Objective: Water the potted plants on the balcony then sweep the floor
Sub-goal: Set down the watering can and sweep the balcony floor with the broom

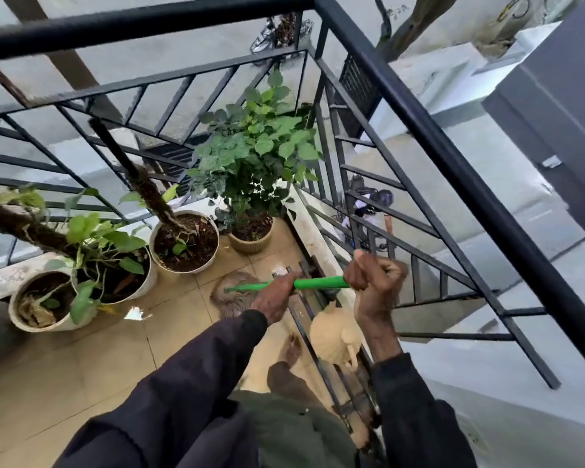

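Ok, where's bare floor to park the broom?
Bare tiles lie lower left, bordered by the white pots and the left sleeve. It is crowded along the railing base, where the beige watering can sits, and in the far corner by the tan pot.

A bright green handle (318, 284) is seen at centre frame, over beige floor tiles (81, 366). Black railing (419, 130) fills the upper frame. White pots (183, 244) hold dark soil at left.
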